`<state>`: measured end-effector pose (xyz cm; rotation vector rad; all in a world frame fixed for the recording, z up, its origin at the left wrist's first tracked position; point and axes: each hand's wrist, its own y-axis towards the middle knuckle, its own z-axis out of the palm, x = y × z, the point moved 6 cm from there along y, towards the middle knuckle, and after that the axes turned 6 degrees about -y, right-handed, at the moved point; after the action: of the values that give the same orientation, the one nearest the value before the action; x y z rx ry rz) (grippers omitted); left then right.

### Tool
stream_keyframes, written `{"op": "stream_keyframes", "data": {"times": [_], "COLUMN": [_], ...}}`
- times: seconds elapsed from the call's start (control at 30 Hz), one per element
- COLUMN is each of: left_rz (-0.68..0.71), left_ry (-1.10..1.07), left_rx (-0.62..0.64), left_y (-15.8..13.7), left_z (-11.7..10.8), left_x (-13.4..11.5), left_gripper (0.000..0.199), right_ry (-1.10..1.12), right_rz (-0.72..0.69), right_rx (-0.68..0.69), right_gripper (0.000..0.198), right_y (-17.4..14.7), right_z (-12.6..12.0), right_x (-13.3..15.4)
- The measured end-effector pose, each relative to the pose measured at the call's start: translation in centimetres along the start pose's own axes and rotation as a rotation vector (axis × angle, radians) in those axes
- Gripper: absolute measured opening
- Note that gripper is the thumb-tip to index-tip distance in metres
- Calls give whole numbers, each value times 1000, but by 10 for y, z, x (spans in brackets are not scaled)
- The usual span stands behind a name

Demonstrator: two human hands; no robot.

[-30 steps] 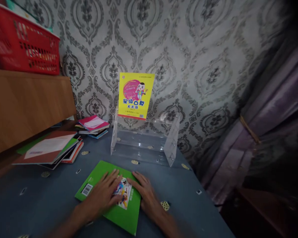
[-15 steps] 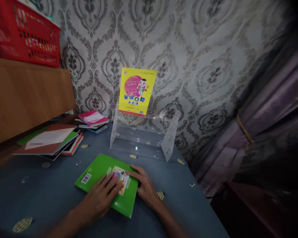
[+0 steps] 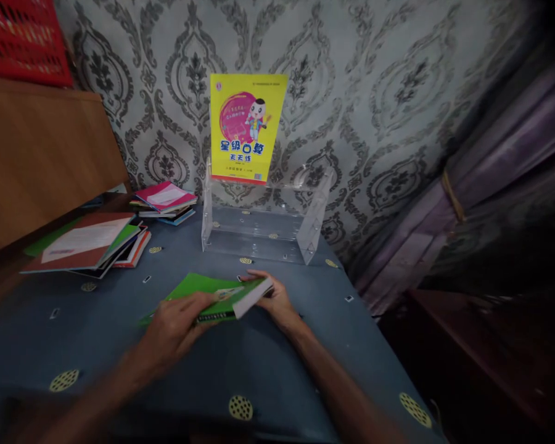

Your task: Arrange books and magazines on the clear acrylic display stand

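Left hand (image 3: 178,317) and right hand (image 3: 280,302) grip a thick green book (image 3: 198,285), apparently tilted. A clear plastic rack (image 3: 313,223) stands by the bench's (image 3: 282,376) far edge.

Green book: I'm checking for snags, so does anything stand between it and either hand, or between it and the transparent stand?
Nothing visible does. The left hand and right hand both grip the green book directly; only patterned table surface shows between it and the transparent stand.
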<state>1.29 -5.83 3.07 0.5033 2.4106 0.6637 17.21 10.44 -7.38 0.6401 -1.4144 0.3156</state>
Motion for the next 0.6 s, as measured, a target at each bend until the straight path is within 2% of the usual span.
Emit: {"op": "stream_keyframes", "data": {"times": [0.07,0.13,0.2,0.3,0.37,0.47,0.53,0.6], "left_rz": [-186,-392,-570,-770,-903,-1063,-1025,-896], "left_ry": [-155,-329,-579,-977,-1107,-1056,-788,-434], "left_rx": [-92,-251,-419,-551,-539,-404,-336,-256], "left_y": [11,20,23,22,15,-7,-20,-25], "left_z": [-19,-35,-38,-18,4,32,35,29], "left_x": [1,8,20,46,69,108,130,143], "left_gripper": [22,29,39,46,42,42,47,50], "right_ry": [127,165,171,187,195,141,80,34], "right_rz": [44,50,71,160,222,335,392,404], "right_rx": [24,79,143,189,185,243,306,319], "right_gripper": [54,58,67,73,68,57,54,53], "right_y": [-2,-4,-8,-14,-16,-18,-18,-16], "right_z": [7,15,22,25,24,25,27,27], "right_x": [1,5,10,14,14,5,-3,-10]}}
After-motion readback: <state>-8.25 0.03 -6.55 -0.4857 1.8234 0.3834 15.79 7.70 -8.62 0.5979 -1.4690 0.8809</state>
